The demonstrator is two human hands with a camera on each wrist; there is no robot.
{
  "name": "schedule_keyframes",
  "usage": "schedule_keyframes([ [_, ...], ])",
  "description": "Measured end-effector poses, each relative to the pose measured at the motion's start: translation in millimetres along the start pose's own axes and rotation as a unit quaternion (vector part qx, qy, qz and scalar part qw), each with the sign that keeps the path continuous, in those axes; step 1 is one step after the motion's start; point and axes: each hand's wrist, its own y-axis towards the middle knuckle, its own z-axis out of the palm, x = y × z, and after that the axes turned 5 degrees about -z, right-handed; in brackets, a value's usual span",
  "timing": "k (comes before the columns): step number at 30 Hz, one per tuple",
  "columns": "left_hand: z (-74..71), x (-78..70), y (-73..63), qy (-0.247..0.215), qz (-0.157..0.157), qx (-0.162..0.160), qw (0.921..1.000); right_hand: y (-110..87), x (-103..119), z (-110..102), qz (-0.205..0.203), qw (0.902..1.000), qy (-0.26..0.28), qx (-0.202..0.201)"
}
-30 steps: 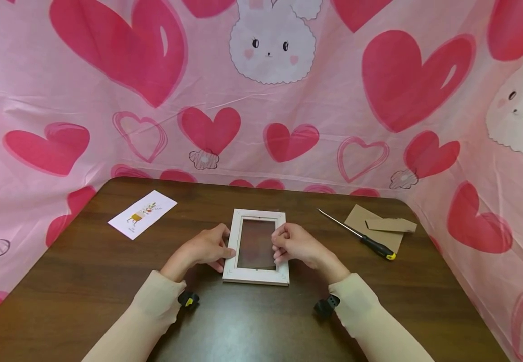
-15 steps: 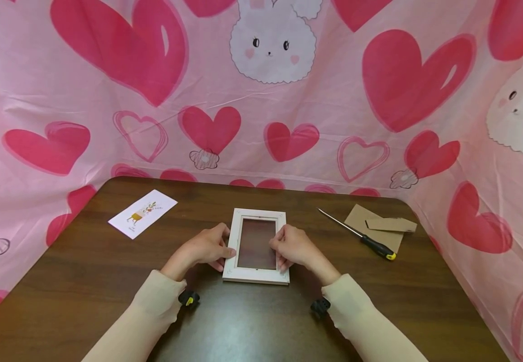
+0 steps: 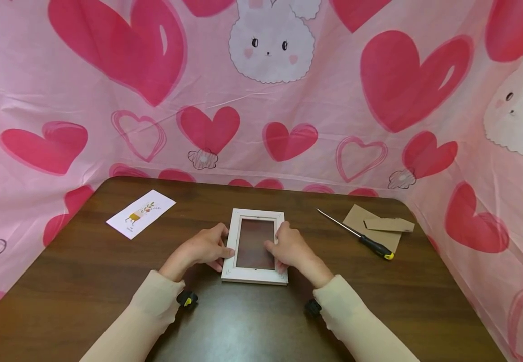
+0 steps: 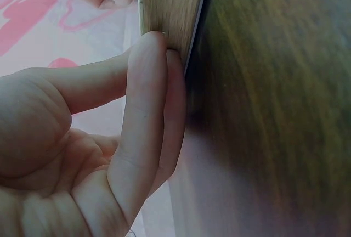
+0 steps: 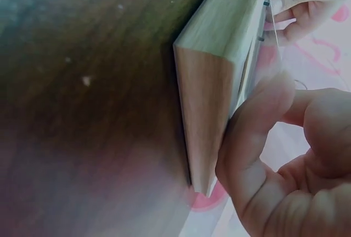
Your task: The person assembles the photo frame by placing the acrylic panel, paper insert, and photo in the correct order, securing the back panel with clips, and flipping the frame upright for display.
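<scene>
A white picture frame [image 3: 254, 275] lies flat on the table around the middle of the head view, its opening showing a clear sheet [image 3: 253, 246]. My left hand [image 3: 204, 246] grips the frame's left side, thumb on top and fingertips against the wooden side edge [image 4: 164, 15]. Over the right side is my right hand [image 3: 294, 249]. In the right wrist view its thumb and a finger meet at the thin edge of the clear sheet [image 5: 275, 26], which stands slightly up from the frame. The exact contact is blurred there.
A white card [image 3: 140, 214] with a printed plant pot lies at the left. At the right are a black-handled screwdriver [image 3: 374, 246], a brown backing board [image 3: 356, 216] and a brown strip [image 3: 390, 224]. A pink heart-patterned cloth [image 3: 288, 100] hangs behind the table.
My right hand has moved slightly left and turned, its thumb now reaching further over the clear sheet. The left hand and the frame have stayed in place.
</scene>
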Motion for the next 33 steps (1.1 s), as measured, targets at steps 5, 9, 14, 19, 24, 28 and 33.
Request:
schedule_keyframes([
  [5, 0.5, 1.7, 0.7, -0.005, 0.001, -0.002, 1.0, 0.5, 5, 1, 0.012, 0.9995, -0.029, 0.005],
  [9, 0.9, 1.9, 1.0, -0.004, 0.0, -0.003, 1.0, 1.0, 8, 0, 0.027, 0.999, -0.035, 0.009],
  [14, 0.1, 0.6, 1.9, -0.002, 0.002, -0.002, 1.0, 2.1, 9, -1, 0.031, 0.9983, -0.049, 0.008],
  [19, -0.7, 0.6, 2.1, 0.003, -0.001, 0.0, 1.0, 3.4, 10, -2, 0.035, 0.9977, -0.057, 0.016],
  [24, -0.6, 1.1, 3.4, 0.004, -0.001, 0.001, 1.0, 4.3, 11, -2, 0.046, 0.9972, -0.057, 0.014],
  [28, -0.7, 1.2, 4.0, 0.007, -0.002, 0.0, 1.0, 4.8, 11, -1, 0.052, 0.9969, -0.058, 0.011],
  [33, -0.5, 1.1, 4.1, 0.002, -0.003, -0.003, 1.0, 4.6, 11, -1, 0.048, 0.9973, -0.056, 0.008],
])
